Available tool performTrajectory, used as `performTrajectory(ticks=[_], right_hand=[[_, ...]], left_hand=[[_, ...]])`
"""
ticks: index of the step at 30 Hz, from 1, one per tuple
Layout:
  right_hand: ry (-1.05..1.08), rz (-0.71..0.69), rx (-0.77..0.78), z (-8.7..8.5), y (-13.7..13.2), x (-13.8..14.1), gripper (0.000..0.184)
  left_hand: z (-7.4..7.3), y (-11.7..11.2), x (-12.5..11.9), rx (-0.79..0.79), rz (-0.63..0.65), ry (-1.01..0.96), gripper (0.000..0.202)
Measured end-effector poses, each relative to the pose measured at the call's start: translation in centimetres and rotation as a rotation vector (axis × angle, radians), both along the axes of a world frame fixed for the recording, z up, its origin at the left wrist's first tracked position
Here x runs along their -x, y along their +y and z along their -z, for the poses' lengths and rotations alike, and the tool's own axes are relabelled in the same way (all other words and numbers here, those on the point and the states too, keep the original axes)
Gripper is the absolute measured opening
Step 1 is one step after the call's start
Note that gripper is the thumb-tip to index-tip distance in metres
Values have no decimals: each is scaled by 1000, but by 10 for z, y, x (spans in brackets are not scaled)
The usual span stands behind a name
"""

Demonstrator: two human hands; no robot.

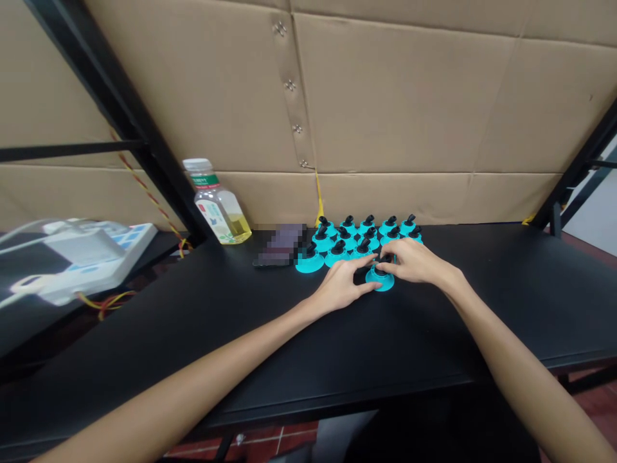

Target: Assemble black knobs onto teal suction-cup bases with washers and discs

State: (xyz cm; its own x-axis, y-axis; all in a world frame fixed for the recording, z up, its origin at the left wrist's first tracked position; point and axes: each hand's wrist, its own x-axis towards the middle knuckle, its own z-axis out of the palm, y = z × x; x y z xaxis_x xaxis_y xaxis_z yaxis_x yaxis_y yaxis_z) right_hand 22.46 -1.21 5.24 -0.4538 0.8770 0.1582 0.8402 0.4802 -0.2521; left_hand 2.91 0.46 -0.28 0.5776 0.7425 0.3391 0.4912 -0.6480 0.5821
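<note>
A turquoise suction cup (380,281) with a black top stands on the black table, a little in front of the others. My left hand (340,284) grips it from the left, its thumb at the near rim and its fingers behind. From above right, my right hand (407,260) pinches the black top, which its fingers partly cover. Just behind my hands are several more turquoise suction cups (309,262) in close rows, each with a tilted black knob. Some of those at the right are partly hidden by my right hand.
Left of the rows lies a dark phone (282,244), partly pixelated. A bottle of yellow liquid (219,209) stands behind it. White power strips with plugs (96,257) sit far left. A cardboard wall (409,103) rises at the table's (337,360) back edge, between black metal posts.
</note>
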Motion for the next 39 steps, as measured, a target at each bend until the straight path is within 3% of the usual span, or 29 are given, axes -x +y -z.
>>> performTrajectory(ticks=[15, 34, 39], right_hand=[[147, -140, 80, -4, 0, -8, 15], [273, -165, 233, -3, 2, -15, 20], [215, -132, 175, -3, 1, -13, 19]], left_hand=[[1, 1, -1, -5, 22, -8, 60], [-2, -2, 0, 6, -2, 37, 60], [-2, -3, 0, 8, -6, 37, 61]])
